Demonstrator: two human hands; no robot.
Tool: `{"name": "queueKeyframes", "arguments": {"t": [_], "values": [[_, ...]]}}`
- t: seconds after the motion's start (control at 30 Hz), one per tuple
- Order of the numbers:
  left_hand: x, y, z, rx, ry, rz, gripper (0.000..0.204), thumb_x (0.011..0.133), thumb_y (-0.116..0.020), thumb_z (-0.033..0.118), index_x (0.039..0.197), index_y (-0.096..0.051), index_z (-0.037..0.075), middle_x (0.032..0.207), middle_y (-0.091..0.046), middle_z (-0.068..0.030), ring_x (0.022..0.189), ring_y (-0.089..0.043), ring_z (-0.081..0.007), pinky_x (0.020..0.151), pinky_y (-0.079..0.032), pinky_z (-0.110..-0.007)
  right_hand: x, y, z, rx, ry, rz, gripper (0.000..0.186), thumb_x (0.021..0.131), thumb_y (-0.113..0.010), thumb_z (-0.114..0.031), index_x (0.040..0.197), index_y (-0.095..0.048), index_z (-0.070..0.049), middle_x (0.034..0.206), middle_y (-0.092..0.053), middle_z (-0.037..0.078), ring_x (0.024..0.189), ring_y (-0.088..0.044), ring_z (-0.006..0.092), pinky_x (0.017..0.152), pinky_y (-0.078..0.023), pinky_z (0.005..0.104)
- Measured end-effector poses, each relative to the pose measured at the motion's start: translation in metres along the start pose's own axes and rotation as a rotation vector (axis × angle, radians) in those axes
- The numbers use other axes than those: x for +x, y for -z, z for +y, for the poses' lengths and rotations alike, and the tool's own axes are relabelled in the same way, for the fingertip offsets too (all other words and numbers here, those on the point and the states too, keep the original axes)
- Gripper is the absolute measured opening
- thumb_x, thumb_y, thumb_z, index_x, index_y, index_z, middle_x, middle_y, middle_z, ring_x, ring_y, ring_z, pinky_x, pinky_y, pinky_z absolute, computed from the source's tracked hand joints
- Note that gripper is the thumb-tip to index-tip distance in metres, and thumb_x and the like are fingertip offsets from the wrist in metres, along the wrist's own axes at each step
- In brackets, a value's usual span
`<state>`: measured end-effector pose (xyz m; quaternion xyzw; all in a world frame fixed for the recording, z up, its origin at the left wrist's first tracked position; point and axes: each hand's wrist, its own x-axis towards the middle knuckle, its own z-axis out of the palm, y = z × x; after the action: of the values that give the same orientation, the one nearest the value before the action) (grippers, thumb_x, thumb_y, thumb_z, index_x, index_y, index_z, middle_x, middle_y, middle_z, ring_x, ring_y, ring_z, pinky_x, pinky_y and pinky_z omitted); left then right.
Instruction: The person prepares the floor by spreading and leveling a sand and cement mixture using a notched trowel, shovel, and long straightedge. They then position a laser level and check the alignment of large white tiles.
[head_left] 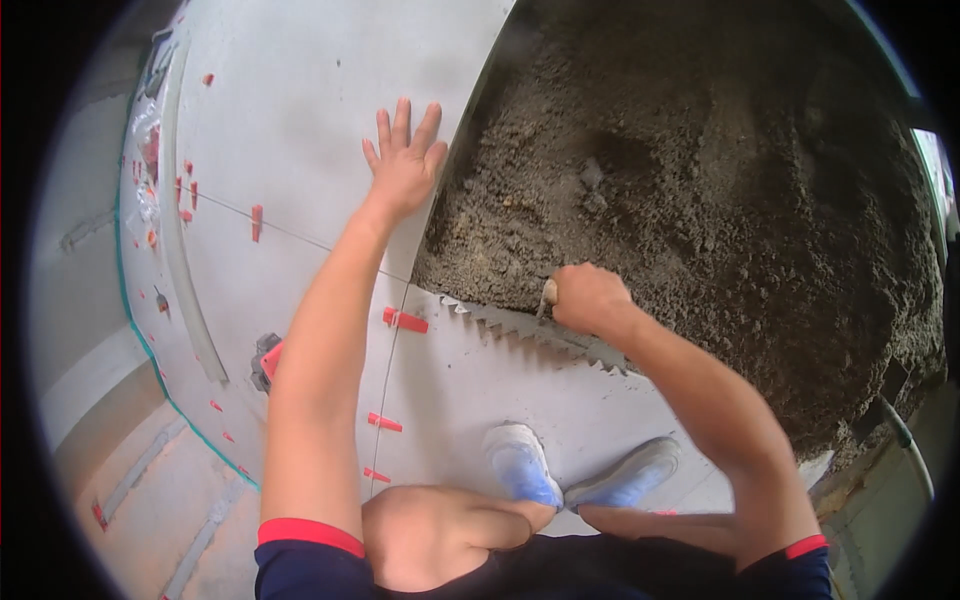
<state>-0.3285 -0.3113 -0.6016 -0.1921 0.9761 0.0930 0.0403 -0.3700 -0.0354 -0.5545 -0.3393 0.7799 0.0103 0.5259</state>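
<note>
My left hand (pixel 400 155) is spread with fingers apart on a large pale grey tile (pixel 300 120), beside its edge along the dark, crumbly mortar bed (pixel 700 150). My right hand (pixel 590 298) is closed round the handle of a notched trowel (pixel 548 295) at the near edge of that bed. A long serrated grey strip (pixel 530 335), apparently the trowel's toothed blade or ridged mortar, runs along the near tile's edge below that hand. Red levelling wedges (pixel 405 320) sit on the tile joints left of it.
My shoes (pixel 520 465) stand on the near tile. At the left lie a long pale straightedge (pixel 190 290), a red and dark tool (pixel 265 355) partly behind my left arm, and a plastic bag (pixel 145 180). Tile edges and a lower floor (pixel 160 500) show at the lower left.
</note>
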Motion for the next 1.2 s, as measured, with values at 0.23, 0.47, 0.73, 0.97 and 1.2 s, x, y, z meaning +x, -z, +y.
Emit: {"name": "queueKeyframes", "arguments": {"t": [0.23,0.47,0.73,0.97,1.2], "values": [[-0.020,-0.008,0.003,-0.015,-0.040,-0.028,0.058,0.091,-0.037,0.045,0.142,-0.017,0.027,0.149,-0.003,-0.0121,0.137,0.002,-0.0334,0.104,0.000,-0.057,-0.007,0.024,0.083,0.189,0.084,0.194,0.020,0.067,-0.053,-0.014,0.080,-0.065,-0.004,0.084,-0.063,0.020,0.077,-0.062,0.0351,0.069,-0.052,0.0415],[-0.026,-0.003,-0.003,0.072,-0.027,-0.011,0.056,0.092,-0.035,0.044,0.142,-0.018,0.025,0.149,-0.003,-0.0111,0.137,0.000,-0.0331,0.105,-0.002,-0.056,-0.025,0.033,0.084,-0.170,0.255,-0.024,0.019,0.073,-0.048,-0.018,0.075,-0.060,-0.004,0.082,-0.063,0.018,0.082,-0.060,0.0358,0.070,-0.049,0.0450],[-0.030,-0.007,-0.004,0.053,-0.072,0.052,0.055,0.093,-0.033,0.043,0.142,-0.020,0.021,0.149,-0.006,-0.0124,0.136,-0.002,-0.0334,0.105,-0.003,-0.056,0.022,0.054,0.037,-0.098,0.301,-0.044,0.013,0.069,-0.056,-0.012,0.078,-0.064,-0.008,0.081,-0.064,0.014,0.083,-0.062,0.0309,0.073,-0.050,0.0431],[-0.027,-0.007,-0.003,0.085,-0.085,0.079,0.054,0.093,-0.034,0.042,0.141,-0.022,0.021,0.148,-0.007,-0.0124,0.136,-0.004,-0.0338,0.105,-0.003,-0.056,0.037,0.054,0.003,-0.134,0.243,-0.064,0.014,0.071,-0.055,-0.011,0.082,-0.063,-0.009,0.084,-0.065,0.013,0.083,-0.062,0.0314,0.073,-0.050,0.0427],[-0.027,-0.007,0.000,0.058,-0.105,0.111,0.053,0.092,-0.036,0.040,0.141,-0.024,0.020,0.147,-0.013,-0.0120,0.135,-0.007,-0.0352,0.105,-0.005,-0.055,0.043,0.046,0.003,-0.108,0.227,-0.077,0.015,0.071,-0.056,-0.013,0.081,-0.063,-0.006,0.083,-0.064,0.014,0.080,-0.063,0.0307,0.070,-0.050,0.0420]]}}
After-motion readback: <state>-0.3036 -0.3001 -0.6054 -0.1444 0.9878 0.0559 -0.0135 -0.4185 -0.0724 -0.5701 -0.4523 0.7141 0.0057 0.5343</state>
